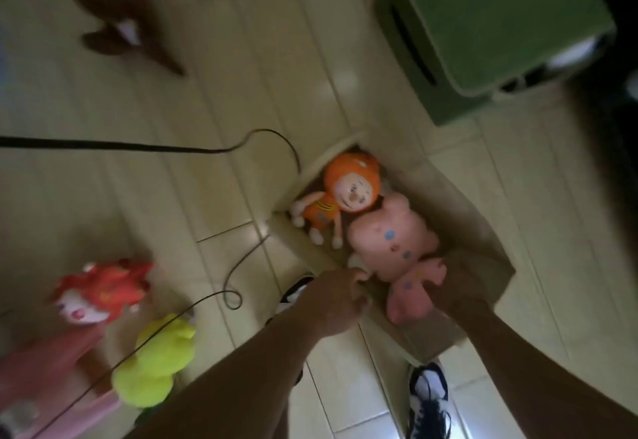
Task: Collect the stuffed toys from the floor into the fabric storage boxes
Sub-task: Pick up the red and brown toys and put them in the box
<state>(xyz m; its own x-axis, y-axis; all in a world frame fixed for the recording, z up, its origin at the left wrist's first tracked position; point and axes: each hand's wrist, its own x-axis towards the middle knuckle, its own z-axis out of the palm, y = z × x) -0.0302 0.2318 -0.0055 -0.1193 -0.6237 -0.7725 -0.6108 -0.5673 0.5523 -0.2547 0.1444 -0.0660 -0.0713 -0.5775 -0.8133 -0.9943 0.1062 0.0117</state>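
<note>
We grip the box (459, 204) rim with our curled left hand (340, 295) to steady it, while our right hand (455, 286) holds the pink toy (393, 235) inside; the doll (345, 193) lies beyond.

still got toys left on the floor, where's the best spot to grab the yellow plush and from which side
Probably its narrower upper part, the head end, where the yellow plush pinches in above the rounder body. Come from above on the side nearer the left hand. A thin black cable crosses over it, so lift it out sideways rather than straight up, or the cable may snag.
</note>
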